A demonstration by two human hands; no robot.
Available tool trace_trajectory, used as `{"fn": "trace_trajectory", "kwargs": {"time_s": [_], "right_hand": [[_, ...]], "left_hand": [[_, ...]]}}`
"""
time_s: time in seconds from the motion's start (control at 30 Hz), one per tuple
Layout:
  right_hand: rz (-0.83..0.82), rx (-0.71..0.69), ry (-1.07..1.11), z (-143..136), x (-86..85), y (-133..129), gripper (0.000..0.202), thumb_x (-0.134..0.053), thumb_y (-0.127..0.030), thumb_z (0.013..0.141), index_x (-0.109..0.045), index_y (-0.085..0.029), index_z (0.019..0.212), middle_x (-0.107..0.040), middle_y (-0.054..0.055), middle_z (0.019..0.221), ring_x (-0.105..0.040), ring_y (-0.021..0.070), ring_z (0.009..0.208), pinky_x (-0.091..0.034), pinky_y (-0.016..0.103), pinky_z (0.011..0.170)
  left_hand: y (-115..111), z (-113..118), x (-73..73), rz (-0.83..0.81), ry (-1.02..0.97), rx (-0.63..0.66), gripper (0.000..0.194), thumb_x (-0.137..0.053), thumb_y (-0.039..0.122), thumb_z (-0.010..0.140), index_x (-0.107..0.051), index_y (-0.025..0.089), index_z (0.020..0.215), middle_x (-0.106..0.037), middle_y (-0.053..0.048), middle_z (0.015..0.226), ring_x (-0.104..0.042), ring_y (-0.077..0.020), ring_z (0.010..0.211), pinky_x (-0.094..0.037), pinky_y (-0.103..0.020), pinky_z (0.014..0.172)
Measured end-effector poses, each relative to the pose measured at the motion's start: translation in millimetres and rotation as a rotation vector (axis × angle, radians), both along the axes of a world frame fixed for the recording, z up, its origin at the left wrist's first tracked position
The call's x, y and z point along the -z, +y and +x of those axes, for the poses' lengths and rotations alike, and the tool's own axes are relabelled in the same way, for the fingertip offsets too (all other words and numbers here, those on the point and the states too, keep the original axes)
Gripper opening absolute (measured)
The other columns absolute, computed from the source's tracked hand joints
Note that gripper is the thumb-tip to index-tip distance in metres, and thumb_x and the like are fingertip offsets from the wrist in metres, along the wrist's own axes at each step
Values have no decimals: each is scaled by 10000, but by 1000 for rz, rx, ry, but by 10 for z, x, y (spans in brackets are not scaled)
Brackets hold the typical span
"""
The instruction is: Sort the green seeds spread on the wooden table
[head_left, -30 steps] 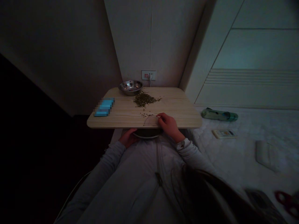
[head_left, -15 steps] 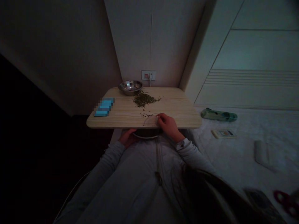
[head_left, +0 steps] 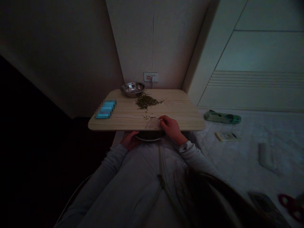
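Observation:
Small greenish beans or seeds [head_left: 146, 102] lie in a loose pile on the light wooden tabletop [head_left: 182, 107], with a few scattered nearer its front edge. My right hand [head_left: 173, 129] is closed, pinching a thin clear curved piece [head_left: 153, 123], perhaps plastic, that rests on the board close to those stray ones. Below the front edge, my left hand [head_left: 129, 140] grips the left side of a dark-looking bowl [head_left: 150, 138] with a pale rim, held at my lap. The board hides part of this bowl, and its contents are too dark to make out.
A shiny metal bowl [head_left: 133, 90] stands at the table's back left; a phone with a blurred screen [head_left: 106, 109] lies at the left. A cable runs from the wall socket [head_left: 151, 77]. On the bed are a green case [head_left: 222, 117], a pale device [head_left: 228, 136] and red-handled scissors [head_left: 291, 204].

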State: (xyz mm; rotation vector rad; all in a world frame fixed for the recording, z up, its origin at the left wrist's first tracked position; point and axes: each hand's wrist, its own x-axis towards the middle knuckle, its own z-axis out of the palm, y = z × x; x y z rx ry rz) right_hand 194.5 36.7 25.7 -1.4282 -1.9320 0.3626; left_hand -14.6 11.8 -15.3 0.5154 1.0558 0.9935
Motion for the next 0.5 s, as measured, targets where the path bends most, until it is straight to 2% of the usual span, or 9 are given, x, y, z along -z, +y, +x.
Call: {"fn": "trace_trajectory", "kwargs": {"time_s": [0.13, 0.33, 0.5], "right_hand": [[-11, 3, -3, -4, -7, -10, 291, -387, -281, 767, -588, -182, 952, -625, 41, 713, -541, 157, 650, -362, 253, 599], [0, 4, -17, -7, -23, -23, 294, -383, -283, 773, -589, -179, 955, -634, 50, 740, -550, 164, 678, -368, 255, 609], [10, 4, -10, -8, -17, -33, 294, -385, -280, 769, -589, -177, 956, -634, 53, 744, -550, 167, 684, -376, 258, 621]], "left_hand": [[0, 2, -3, 3, -2, 7, 102, -509, 164, 702, -599, 162, 749, -666, -48, 771, -609, -175, 790, -503, -271, 611], [3, 8, -13, -13, -16, -3, 92, -499, 159, 709, -591, 155, 710, -652, -34, 695, -606, -152, 692, -499, -259, 578], [-4, 11, -35, -12, -9, 9, 100, -497, 159, 710, -596, 157, 724, -654, -40, 714, -605, -154, 711, -493, -248, 561]]}}
